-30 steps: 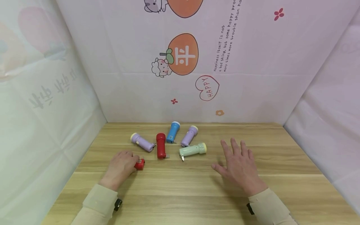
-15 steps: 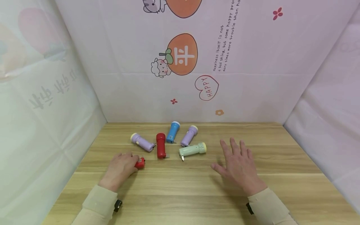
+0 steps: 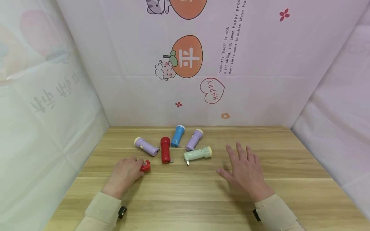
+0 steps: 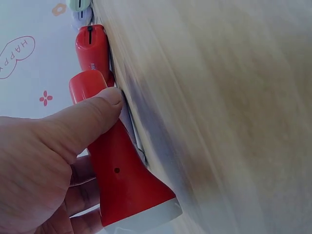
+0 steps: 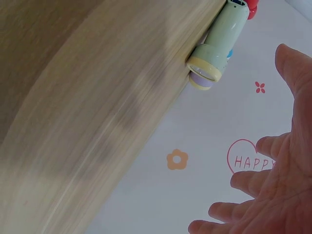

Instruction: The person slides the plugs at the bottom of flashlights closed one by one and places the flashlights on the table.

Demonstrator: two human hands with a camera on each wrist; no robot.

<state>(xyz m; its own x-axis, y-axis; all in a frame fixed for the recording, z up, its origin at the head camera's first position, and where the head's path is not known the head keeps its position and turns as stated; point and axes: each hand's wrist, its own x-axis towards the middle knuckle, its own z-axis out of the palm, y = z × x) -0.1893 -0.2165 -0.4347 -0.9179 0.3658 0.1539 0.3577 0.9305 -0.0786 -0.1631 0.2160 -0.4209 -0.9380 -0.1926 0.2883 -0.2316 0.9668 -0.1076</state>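
Note:
My left hand (image 3: pixel 125 175) grips a red flashlight (image 4: pixel 124 175) with a white lens rim, thumb on one side and fingers behind it; in the head view the hand covers most of it and only its red tail end shows. Just beyond lies a second red flashlight (image 3: pixel 165 150) with its small metal plug folded out. My right hand (image 3: pixel 247 171) is spread over the right side of the table with nothing in it. Nearest to it is a pale green flashlight (image 3: pixel 198 154), lying on its side with its plug sticking out.
A purple flashlight (image 3: pixel 146 146) lies at the left, a blue one (image 3: pixel 177 136) at the back, and another purple flashlight (image 3: pixel 194 140) beside the green one. The wooden table (image 3: pixel 179 199) ends at a printed cloth wall (image 3: pixel 254 96); white cloth also hangs on both sides.
My left hand has shifted very slightly to the right with the red flashlight, whose visible end now tilts a little upward. The right hand and the other flashlights stay in place.

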